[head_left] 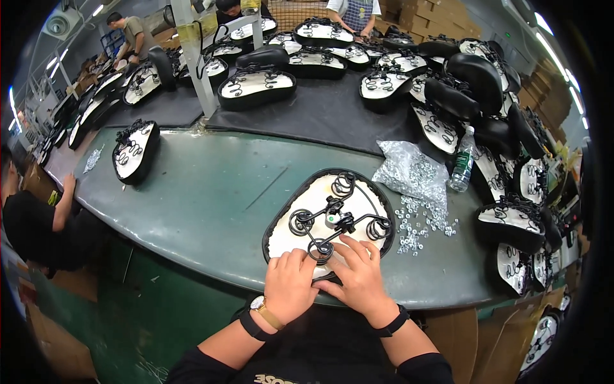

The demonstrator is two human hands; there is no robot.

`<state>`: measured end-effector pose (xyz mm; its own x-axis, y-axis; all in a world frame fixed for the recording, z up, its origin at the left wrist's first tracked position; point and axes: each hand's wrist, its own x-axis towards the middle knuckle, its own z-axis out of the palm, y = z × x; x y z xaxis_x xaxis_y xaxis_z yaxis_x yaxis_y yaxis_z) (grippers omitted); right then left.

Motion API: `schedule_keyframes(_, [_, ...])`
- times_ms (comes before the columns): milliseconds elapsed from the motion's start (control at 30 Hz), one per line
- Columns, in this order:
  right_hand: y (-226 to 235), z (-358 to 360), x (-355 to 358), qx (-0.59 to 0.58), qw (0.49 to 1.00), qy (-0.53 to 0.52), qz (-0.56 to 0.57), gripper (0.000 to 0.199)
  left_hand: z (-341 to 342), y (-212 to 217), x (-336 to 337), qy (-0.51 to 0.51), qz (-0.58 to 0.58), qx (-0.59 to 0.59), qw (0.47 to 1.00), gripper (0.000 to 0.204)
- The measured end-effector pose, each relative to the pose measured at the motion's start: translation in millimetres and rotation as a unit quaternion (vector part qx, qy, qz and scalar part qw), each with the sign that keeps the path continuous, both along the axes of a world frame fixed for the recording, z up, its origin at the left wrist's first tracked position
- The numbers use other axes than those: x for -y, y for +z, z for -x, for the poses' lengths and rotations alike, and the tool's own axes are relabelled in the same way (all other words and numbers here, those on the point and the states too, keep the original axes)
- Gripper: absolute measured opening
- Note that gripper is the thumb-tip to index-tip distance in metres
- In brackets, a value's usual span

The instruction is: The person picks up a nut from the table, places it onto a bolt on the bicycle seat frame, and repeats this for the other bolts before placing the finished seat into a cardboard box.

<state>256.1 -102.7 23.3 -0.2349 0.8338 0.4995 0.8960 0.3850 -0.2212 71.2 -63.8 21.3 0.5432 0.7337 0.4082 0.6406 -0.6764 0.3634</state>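
An upside-down bicycle saddle point(318, 202) rests on the green table in front of me, its white underside and black spring frame facing up. My left hand point(289, 285) and my right hand point(359, 280) meet at its near edge. Both sets of fingers close around the near coil spring point(321, 246) from either side. Some fingertips are hidden behind the coil and frame. A small light-coloured disc with a green dot shows by the clamp point(339, 221) in the middle of the frame.
Loose nuts point(412, 233) spill from a clear plastic bag point(412, 171) on the right, beside a plastic bottle point(463, 160). Piled saddles point(457, 99) crowd the right and back. Another saddle point(135, 152) lies at left. A metal post point(195, 61) rises behind; co-workers stand around.
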Motion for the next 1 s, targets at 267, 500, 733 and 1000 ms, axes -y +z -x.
schedule_keyframes(267, [-2,-4,1,-0.006,1.0,-0.002,-0.024,0.048,1,-6,-2,-0.029,0.011,0.041,0.999,0.062])
schedule_keyframes(500, [-6,-6,-1,-0.001,1.0,0.016,-0.025,0.047,2,-8,-3,-0.036,0.019,0.042,0.998,0.064])
schedule_keyframes(733, [5,1,2,0.043,0.999,-0.001,-0.025,0.053,1,-9,-6,-0.037,0.069,0.095,0.992,0.064])
schedule_keyframes(1000, [-4,-3,-6,0.076,0.997,-0.016,-0.007,0.059,-1,-19,-6,-0.039,0.003,0.076,0.996,0.051])
